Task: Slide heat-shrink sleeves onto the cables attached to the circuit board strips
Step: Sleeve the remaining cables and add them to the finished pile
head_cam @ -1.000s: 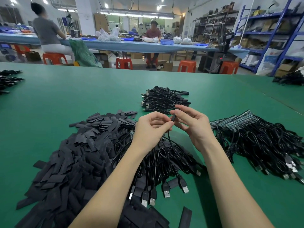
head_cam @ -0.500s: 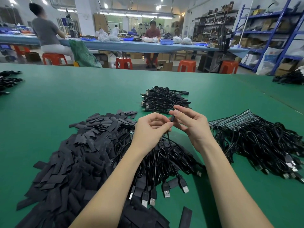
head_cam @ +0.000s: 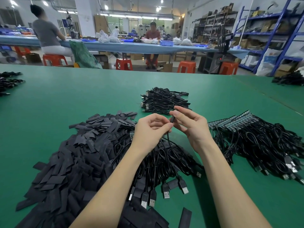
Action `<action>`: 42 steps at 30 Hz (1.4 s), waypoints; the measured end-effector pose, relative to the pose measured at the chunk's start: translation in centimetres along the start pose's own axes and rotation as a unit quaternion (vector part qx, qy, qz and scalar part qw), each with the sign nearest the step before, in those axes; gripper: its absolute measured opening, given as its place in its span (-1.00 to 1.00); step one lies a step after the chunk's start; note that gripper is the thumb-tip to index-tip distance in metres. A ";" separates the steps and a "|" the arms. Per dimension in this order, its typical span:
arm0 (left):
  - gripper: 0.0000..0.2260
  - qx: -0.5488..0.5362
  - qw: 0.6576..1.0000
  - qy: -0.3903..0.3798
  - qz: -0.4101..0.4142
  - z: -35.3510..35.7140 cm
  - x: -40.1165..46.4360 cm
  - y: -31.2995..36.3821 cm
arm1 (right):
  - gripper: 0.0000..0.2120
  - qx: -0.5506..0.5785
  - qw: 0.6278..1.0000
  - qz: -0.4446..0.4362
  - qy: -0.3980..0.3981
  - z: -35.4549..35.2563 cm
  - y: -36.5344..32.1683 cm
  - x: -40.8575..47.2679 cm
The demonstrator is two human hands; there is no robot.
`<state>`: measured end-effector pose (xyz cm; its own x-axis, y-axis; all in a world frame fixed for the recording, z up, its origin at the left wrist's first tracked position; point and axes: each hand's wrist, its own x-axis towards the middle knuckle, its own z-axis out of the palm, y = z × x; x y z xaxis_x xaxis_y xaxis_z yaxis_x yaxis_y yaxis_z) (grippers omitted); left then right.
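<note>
— What has changed since a second ago?
— Little. Both hands sit a touch higher in mid-frame, still together over the cables.
— What are they doing?
— The left hand (head_cam: 150, 129) pinches a black cable (head_cam: 168, 139) hanging to the pile (head_cam: 164, 158) below. The right hand (head_cam: 191, 125) pinches a small black sleeve (head_cam: 172, 119) at the cable's top end.
— The rest?
— Loose sleeves (head_cam: 74, 158) fill lower left. Board strips (head_cam: 233, 123) with cables lie right. A bundle (head_cam: 162, 101) lies above the hands on the green table (head_cam: 65, 99).
</note>
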<state>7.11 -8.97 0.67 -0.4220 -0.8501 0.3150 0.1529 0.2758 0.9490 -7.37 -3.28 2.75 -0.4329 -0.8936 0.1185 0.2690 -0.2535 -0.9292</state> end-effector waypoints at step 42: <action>-0.82 0.328 0.929 -0.169 0.018 0.9 7.3 5.5 | -0.80 0.132 0.988 0.073 0.031 -2.3 -1.5 1.2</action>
<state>4.10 -13.29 8.22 -0.7009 -0.6760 0.2274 -0.3589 0.6098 0.7067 -10.30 -3.11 3.49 -0.4226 -0.9054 -0.0397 0.5434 -0.2181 -0.8106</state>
